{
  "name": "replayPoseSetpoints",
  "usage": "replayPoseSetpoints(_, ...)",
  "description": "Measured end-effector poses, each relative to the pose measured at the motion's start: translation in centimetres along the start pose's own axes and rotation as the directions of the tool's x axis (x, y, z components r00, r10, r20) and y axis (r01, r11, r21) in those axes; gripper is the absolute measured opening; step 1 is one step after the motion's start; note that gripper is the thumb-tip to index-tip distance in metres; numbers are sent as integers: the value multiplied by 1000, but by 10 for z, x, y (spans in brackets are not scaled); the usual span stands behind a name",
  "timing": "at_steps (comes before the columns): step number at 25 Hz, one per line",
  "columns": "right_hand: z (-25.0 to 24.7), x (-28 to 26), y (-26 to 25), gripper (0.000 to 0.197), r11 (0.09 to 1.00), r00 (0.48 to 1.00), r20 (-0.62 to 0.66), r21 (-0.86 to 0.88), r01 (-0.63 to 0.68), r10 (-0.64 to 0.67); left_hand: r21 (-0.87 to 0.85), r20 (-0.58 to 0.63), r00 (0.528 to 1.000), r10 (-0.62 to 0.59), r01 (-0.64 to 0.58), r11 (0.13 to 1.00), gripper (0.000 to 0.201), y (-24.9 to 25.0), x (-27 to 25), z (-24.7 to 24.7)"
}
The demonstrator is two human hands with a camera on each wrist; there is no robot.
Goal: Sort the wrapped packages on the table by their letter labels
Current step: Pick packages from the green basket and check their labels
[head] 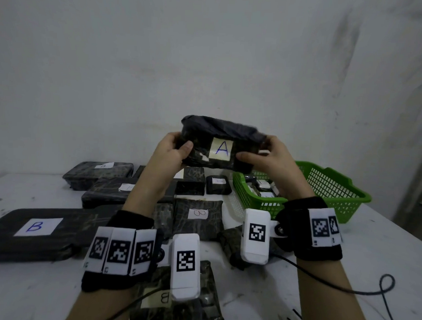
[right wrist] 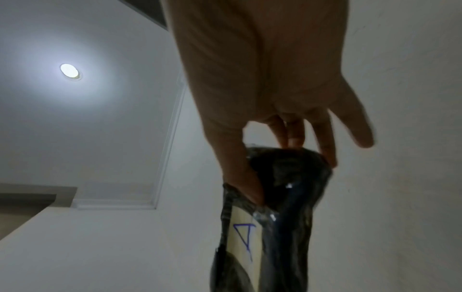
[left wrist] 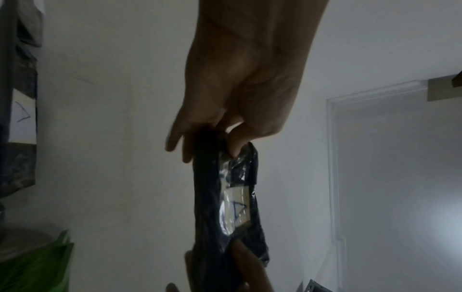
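Observation:
A black wrapped package labelled A (head: 220,145) is held up above the table, its label facing me. My left hand (head: 175,148) pinches its left end, thumb in front and fingers behind; the left wrist view shows the same package A (left wrist: 232,199) and the left hand (left wrist: 220,142). My right hand (head: 260,154) pinches the right end, as the right wrist view shows on package A (right wrist: 280,197) under the right hand (right wrist: 275,158). On the table lie packages labelled B (head: 33,230), a second B (head: 198,217) and a third B (head: 176,300).
Further black packages (head: 99,174) lie at the back left with small labels I cannot read. A green plastic basket (head: 333,188) at the right holds several small items. A black cable (head: 368,289) trails over the table's right front. A white wall stands behind.

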State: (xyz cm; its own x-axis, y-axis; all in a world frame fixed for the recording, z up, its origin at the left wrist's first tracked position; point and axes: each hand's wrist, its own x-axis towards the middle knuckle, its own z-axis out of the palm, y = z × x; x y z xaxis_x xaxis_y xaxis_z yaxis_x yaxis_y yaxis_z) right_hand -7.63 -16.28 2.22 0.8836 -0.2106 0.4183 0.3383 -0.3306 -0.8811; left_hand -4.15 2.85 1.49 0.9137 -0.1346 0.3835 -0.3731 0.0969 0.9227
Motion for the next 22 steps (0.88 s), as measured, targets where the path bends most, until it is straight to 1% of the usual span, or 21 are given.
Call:
replayPoseSetpoints(1, -2, 0, -2, 49, 998, 999, -37, 56, 30, -28, 107, 32, 999, -44, 40, 993, 40, -1, 0, -1)
replayPoseSetpoints(2, -3, 0, -3, 48, 995, 995, -62, 59, 79, -76, 242, 53, 996, -65, 51, 969, 55, -3, 1, -3)
replayPoseSetpoints(3, -3, -1, -5, 48, 990, 987, -73, 0, 142, -142, 351, 60, 997, -48, 24, 936, 71, -5, 0, -3)
replayPoseSetpoints(4, -2, -4, -7, 48, 973, 975, -61, -102, 205, -212, 390, 69, 998, 17, -43, 920, 83, -5, -2, -2)
replayPoseSetpoints(5, 1, -6, -10, 50, 942, 961, -25, -208, 264, -275, 368, 99, 989, 113, -142, 919, 89, -4, -4, 0)
replayPoseSetpoints(6, 4, -9, -13, 52, 900, 945, 30, -296, 321, -327, 324, 159, 968, 194, -237, 916, 92, -1, -6, 2)
replayPoseSetpoints(8, 11, -12, -17, 56, 822, 909, 155, -390, 415, -386, 262, 300, 916, 265, -346, 901, 87, 1, -9, 7)
replayPoseSetpoints(9, 14, -13, -18, 59, 808, 900, 193, -397, 436, -391, 251, 343, 896, 281, -376, 892, 77, 0, -9, 9)
replayPoseSetpoints(10, 15, -14, -18, 61, 815, 901, 202, -386, 433, -383, 241, 357, 886, 297, -395, 887, 66, 0, -9, 9)
replayPoseSetpoints(12, 14, -15, -20, 62, 855, 912, 187, -320, 409, -366, 188, 344, 875, 342, -421, 888, 52, 0, -9, 7)
replayPoseSetpoints(14, 10, -16, -20, 58, 886, 916, 188, -247, 393, -354, 109, 323, 875, 359, -412, 905, 46, 1, -9, 5)
replayPoseSetpoints(16, 7, -16, -20, 52, 911, 921, 184, -177, 374, -342, 84, 333, 873, 357, -404, 911, 44, 0, -7, 3)
replayPoseSetpoints(18, 4, -14, -18, 49, 903, 918, 160, -182, 390, -364, 121, 332, 869, 366, -424, 898, 45, -2, -5, 3)
replayPoseSetpoints(20, 5, -12, -17, 49, 875, 906, 153, -237, 422, -396, 146, 303, 873, 382, -438, 887, 44, -3, -4, 3)
replayPoseSetpoints(22, 6, -12, -16, 47, 869, 900, 157, -238, 435, -407, 176, 269, 877, 399, -452, 875, 42, -3, -4, 3)
